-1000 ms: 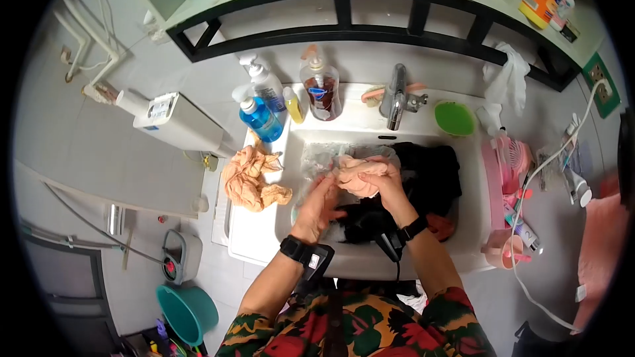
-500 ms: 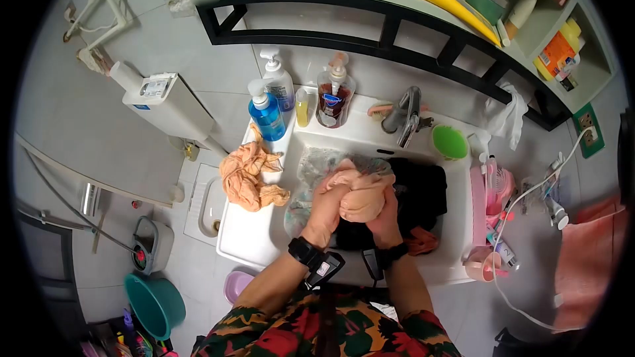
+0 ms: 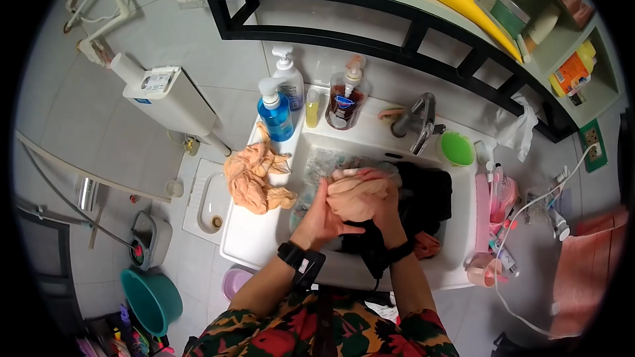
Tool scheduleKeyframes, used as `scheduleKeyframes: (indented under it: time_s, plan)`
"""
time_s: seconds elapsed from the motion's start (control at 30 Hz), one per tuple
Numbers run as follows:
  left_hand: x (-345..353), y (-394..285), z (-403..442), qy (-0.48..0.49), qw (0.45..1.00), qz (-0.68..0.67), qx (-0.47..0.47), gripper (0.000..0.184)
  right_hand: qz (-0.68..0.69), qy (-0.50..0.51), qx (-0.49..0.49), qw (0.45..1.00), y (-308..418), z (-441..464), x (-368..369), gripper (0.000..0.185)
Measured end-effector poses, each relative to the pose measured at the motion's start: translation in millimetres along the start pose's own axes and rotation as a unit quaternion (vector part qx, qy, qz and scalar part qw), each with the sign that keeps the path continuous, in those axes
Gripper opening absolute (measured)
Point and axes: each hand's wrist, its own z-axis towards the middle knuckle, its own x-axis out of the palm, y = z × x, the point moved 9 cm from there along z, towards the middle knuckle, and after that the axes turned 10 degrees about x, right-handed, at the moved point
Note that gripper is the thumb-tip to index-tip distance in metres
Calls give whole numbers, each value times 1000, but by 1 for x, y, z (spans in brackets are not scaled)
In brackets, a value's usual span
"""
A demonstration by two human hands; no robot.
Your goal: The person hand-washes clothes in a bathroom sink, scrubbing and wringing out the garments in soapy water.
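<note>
A bunched peach-pink cloth (image 3: 357,197) is between my hands above the white sink (image 3: 460,251). My left hand (image 3: 320,219) lies against the cloth's left side, fingers apart, thumb stretched out below it. My right hand (image 3: 387,210) is wrapped round the cloth's right side, its fingers partly hidden. Under and beside them, black fabric (image 3: 423,192) lies in the basin, with a reddish-orange piece (image 3: 426,244) at its lower right. Patterned, wet-looking material (image 3: 321,165) shows at the basin's upper left. Another peach cloth (image 3: 248,178) rests crumpled on the sink's left ledge.
Behind the left ledge stand a blue pump bottle (image 3: 275,116), a white pump bottle (image 3: 289,79), a small yellow bottle (image 3: 312,109) and a brown soap bottle (image 3: 345,100). The faucet (image 3: 423,122) and a green bowl (image 3: 456,149) are at the back right. A black-framed shelf (image 3: 410,36) overhangs the sink.
The view has shifted. The cloth was folded over in my hands and is now a rounder bunch. My left fingers, curled round it half a second ago, have spread apart.
</note>
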Motion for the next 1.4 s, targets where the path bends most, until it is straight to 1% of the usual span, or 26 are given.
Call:
scheduleKeyframes:
  time_s: [0.03, 0.07, 0.17, 0.2, 0.27, 0.3, 0.37, 0.43, 0.5, 0.53, 0.6, 0.63, 0.67, 0.7, 0.73, 0.8, 0.87, 0.9, 0.97, 1.07, 1.13, 1.17, 1.27, 1.3, 1.33, 1.4]
  plan:
    - [4, 0, 3, 43, 999, -23, 2, 66, -158, 35, -78, 984, 13, -3, 18, 28]
    - [8, 0, 4, 85, 995, -48, 5, 70, -159, 33, -75, 984, 10, -5, 22, 28]
    - [6, -11, 15, 83, 992, -72, 65, 54, 67, 55, 21, 996, -13, -5, 23, 24]
    - [2, -16, 19, 77, 989, -61, 107, 46, 67, 53, 22, 996, -17, -5, 21, 24]
    - [-18, -18, 32, 40, 985, -41, 163, 35, 197, 38, 33, 979, -27, -4, 11, 18]
    - [-28, -24, 34, 5, 976, -18, 219, 24, 198, 33, 32, 979, -32, -5, 8, 18]
    - [-6, -39, 20, -29, 968, 27, 248, 18, 217, -50, 27, 975, -42, -8, -7, 15]
    - [7, -46, 10, -62, 956, 75, 277, 13, 269, -64, 34, 960, -39, -9, 2, 16]
    - [17, -65, -7, -121, 861, 290, 401, 11, 324, -77, 40, 942, -39, -9, 3, 18]
    - [19, -64, -8, -119, 861, 296, 396, 11, 357, -74, 79, 928, -48, -10, 6, 18]
    - [52, -75, -31, -71, 706, 461, 532, 13, 396, -76, 114, 908, -56, -12, 6, 18]
    - [55, -73, -32, -65, 707, 468, 526, 13, 294, -63, 100, 949, -49, -13, 5, 19]
    - [62, -71, -37, -59, 673, 500, 542, 13, 188, -50, 86, 977, -45, -14, 6, 21]
    - [69, -70, -42, -52, 637, 529, 558, 13, 196, -57, 83, 975, -46, -14, 3, 21]
    - [70, -69, -41, -45, 637, 536, 553, 13, 271, -48, 134, 952, -58, -12, 4, 21]
    - [86, -63, -45, 13, 569, 584, 579, 16, 349, -41, 179, 919, -72, -12, -4, 21]
    - [98, -59, -49, 46, 539, 605, 584, 15, 394, 203, 147, 884, -61, -16, 15, 21]
    - [107, -54, -52, 73, 507, 622, 593, 14, 398, 199, 144, 884, -58, -18, 15, 21]
    - [115, -46, -57, 104, 490, 629, 594, 14, 328, 49, 232, 914, -67, -22, 3, 19]
    - [121, -30, -62, 151, 466, 631, 602, 14, 317, 46, 319, 892, -62, -29, 3, 15]
    - [132, -13, -72, 232, 423, 624, 614, 16, 154, -12, 296, 943, -19, -31, -2, 11]
    - [130, -5, -74, 259, 391, 634, 615, 18, 45, 72, 296, 951, -9, -32, 2, 17]
    - [125, 13, -75, 322, 364, 633, 602, 18, 32, 142, 380, 913, -45, -28, -2, 13]
    - [126, 19, -76, 336, 339, 630, 613, 18, 14, 148, 397, 906, -51, -29, -2, 7]
    - [122, 23, -73, 332, 339, 632, 613, 18, -3, 153, 412, 898, -55, -30, -2, 10]
    - [116, 44, -77, 388, 288, 629, 609, 18, -39, 153, 401, 902, -54, -32, -2, 19]
